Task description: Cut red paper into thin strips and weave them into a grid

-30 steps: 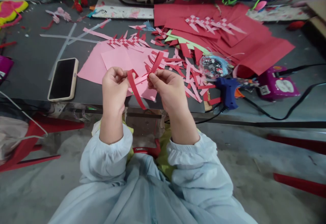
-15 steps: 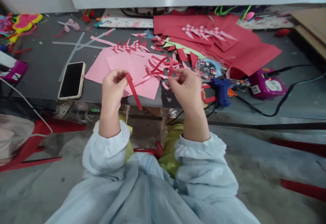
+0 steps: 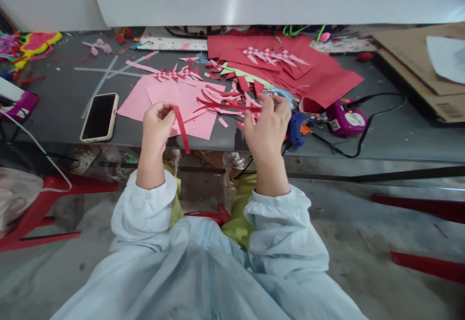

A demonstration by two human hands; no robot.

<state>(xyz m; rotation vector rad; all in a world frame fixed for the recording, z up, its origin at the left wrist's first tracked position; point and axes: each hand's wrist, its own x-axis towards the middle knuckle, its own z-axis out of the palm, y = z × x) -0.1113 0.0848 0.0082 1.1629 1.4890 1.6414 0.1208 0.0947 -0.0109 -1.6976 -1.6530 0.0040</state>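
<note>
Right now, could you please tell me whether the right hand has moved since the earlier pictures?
Yes, rightward: the right hand is now farther from the pink paper and closer to the blue glue gun.

R hand (image 3: 267,128) well apart from L hand (image 3: 157,122) vs 1s ago, long red strip (image 3: 230,106) flatter

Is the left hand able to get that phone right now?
Probably yes: the phone lies just left of the left hand, with nothing on top. But its fingers pinch a red strip, which might get in the way.
</note>
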